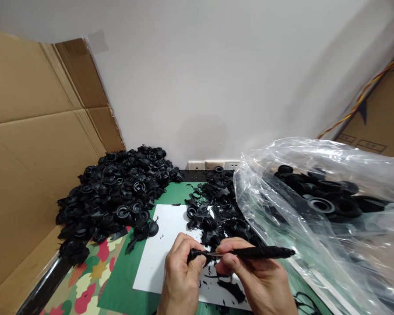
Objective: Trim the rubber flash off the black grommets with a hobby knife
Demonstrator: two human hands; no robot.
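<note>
My left hand [181, 273] is closed in a pinch on a small black rubber part [195, 255] above a white sheet [164, 251]. My right hand [256, 280] is closed around a black-handled tool [262, 252] whose thin metal tip meets the part. Both hands hover low at the front centre. Black trimmings [231, 289] lie on the sheet under them.
A big heap of black ribbed rubber parts [118, 192] fills the left, against a cardboard wall [29, 144]. A smaller heap of scraps [216, 210] sits ahead. A clear plastic bag [315, 218] of parts takes the right. A green mat [124, 280] lies underneath.
</note>
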